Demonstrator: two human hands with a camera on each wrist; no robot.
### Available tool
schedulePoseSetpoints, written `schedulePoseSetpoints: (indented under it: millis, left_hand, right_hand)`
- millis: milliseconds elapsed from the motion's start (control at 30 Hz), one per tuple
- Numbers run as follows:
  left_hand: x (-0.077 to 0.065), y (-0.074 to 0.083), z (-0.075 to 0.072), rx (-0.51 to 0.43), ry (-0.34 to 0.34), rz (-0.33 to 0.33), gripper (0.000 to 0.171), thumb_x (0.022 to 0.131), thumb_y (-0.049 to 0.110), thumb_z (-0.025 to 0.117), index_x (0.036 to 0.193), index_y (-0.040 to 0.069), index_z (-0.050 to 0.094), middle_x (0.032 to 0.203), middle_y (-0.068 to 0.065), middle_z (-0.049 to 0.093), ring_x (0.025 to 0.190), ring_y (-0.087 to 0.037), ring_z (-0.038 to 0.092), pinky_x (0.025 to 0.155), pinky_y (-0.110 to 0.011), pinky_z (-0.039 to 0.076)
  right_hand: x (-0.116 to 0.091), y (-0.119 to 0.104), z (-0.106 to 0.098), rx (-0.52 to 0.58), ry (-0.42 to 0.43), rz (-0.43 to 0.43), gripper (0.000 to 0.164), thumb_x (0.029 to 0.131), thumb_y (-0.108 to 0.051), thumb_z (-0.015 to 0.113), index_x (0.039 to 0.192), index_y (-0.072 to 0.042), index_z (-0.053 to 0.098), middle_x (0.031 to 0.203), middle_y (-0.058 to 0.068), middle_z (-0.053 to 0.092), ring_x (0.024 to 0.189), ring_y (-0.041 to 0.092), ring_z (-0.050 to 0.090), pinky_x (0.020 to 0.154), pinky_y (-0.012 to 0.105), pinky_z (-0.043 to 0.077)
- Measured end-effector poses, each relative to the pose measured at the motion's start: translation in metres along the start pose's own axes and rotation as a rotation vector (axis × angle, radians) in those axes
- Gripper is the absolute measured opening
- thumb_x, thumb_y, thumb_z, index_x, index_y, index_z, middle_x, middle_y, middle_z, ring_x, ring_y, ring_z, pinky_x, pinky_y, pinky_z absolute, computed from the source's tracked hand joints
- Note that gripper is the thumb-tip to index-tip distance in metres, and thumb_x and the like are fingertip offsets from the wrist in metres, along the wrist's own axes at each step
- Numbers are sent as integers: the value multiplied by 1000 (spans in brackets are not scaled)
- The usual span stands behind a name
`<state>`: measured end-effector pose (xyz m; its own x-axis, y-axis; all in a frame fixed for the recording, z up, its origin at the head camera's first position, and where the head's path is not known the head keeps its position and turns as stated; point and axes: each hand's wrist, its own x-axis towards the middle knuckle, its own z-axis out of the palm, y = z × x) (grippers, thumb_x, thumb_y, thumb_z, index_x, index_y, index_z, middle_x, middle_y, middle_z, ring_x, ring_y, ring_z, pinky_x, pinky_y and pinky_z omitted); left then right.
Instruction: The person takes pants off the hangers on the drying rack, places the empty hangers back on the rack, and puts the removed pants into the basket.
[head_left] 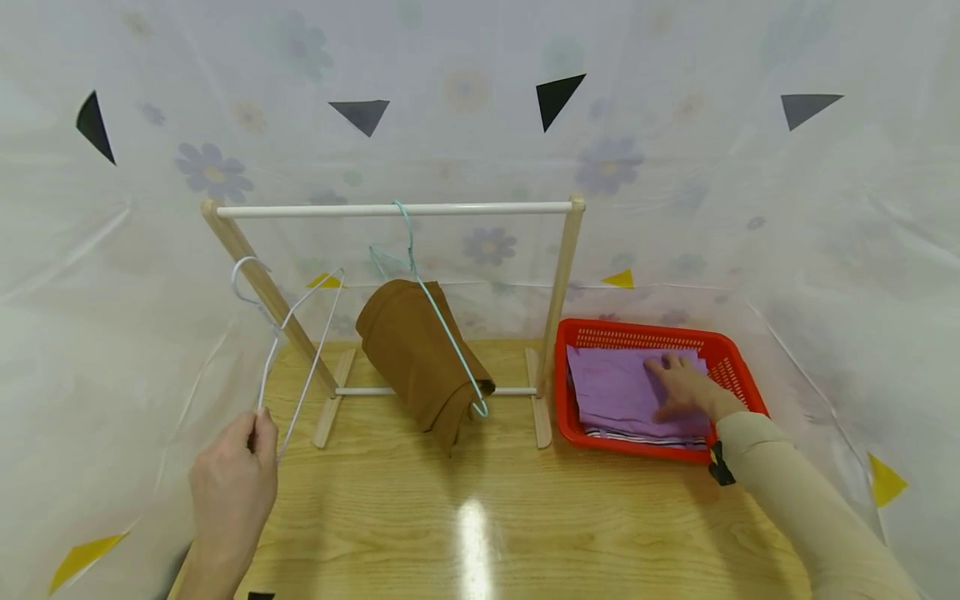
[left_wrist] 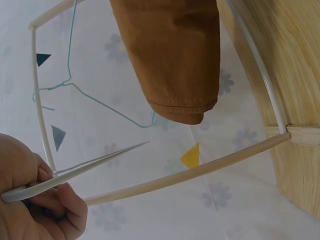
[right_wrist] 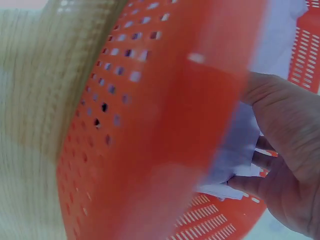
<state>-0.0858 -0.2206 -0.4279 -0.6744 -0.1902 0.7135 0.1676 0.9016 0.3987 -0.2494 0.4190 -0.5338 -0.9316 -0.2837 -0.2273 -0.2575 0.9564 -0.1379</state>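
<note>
At the left, my left hand (head_left: 236, 479) pinches a white clothes hanger (head_left: 298, 321) by its bottom bar, the hook pointing up and away. In the left wrist view the fingers (left_wrist: 74, 206) curl round the hanger (left_wrist: 80, 169). My right hand (head_left: 684, 390) reaches into the red basket (head_left: 637, 331), fingers spread over folded purple cloth (head_left: 611, 383). The right wrist view has the thumb and fingertips at the cloth (right_wrist: 237, 150), part of it hidden behind the red rim.
A rack with a white rail (head_left: 480, 208) and wooden posts stands on the wooden table (head_left: 375, 517). From its rail hangs a mint hanger (head_left: 450, 333) carrying folded brown trousers (head_left: 412, 350). A flowered sheet (head_left: 480, 108) with triangle markers surrounds the table.
</note>
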Motion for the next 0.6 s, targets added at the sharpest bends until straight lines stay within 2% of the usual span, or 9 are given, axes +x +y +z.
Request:
schedulePoseSetpoints:
  millis: [300, 467, 600]
  left_hand:
    - [-1, 0, 1, 4, 3, 0, 42, 97, 0, 61, 61, 9, 43, 49, 1, 36, 49, 5, 20, 43, -22, 20]
    - [-2, 1, 1, 7, 2, 13, 42, 97, -1, 62, 61, 9, 43, 49, 1, 36, 49, 5, 19, 43, -21, 19]
    - [-2, 2, 2, 1, 6, 19, 42, 96, -2, 62, 61, 9, 43, 49, 1, 36, 49, 5, 19, 42, -21, 19]
  right_hand:
    - [5, 3, 20, -53, 16, -3, 116, 65, -46, 98, 154, 3, 44, 148, 46, 36, 135, 74, 37, 108, 91, 22]
    - [5, 0, 20, -37, -4, 10, 113, 67, -44, 98, 154, 3, 43, 148, 46, 36, 136, 73, 36, 106, 88, 30]
    - [4, -1, 20, -30, -6, 18, 112, 69, -43, 98, 155, 3, 42, 151, 45, 35, 138, 73, 34, 107, 88, 29]
